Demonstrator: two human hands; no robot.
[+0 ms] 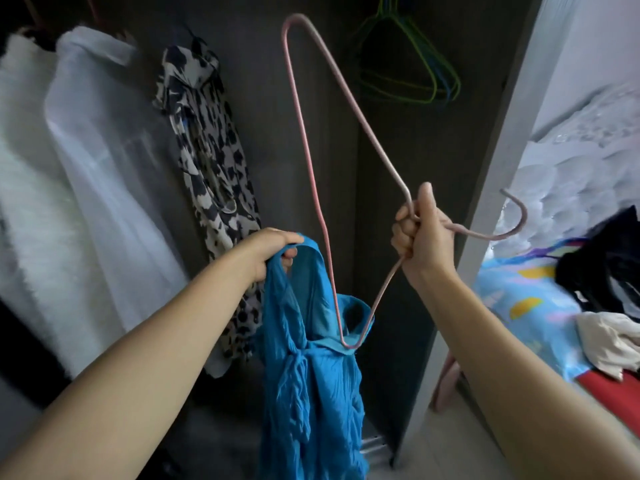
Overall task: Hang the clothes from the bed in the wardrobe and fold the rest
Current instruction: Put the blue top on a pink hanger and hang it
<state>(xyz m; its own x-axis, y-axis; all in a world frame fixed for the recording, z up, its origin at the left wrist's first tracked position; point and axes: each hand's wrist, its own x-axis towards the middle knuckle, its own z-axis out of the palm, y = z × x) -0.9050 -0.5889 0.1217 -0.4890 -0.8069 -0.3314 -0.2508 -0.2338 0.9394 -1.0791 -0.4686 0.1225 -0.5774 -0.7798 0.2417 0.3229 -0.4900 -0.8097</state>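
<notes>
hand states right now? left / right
Left hand: closed, gripping a strap of the crinkled blue fabric garment.
Right hand: closed, gripping the neck of the thin pink wire hanger.

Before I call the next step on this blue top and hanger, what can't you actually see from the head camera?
- Wardrobe rail: cut off by the top edge, head view.
- Blue top: hem cut off by the bottom edge.
- Left hand: fingertips hidden in the strap.
- Pink hanger: lower corner tucked in the fabric.
- Dark clothes on the bed: cut by the right edge.

blue crinkled top (304,393) | hanging limp | pink hanger (311,161) corner inside armhole
</notes>
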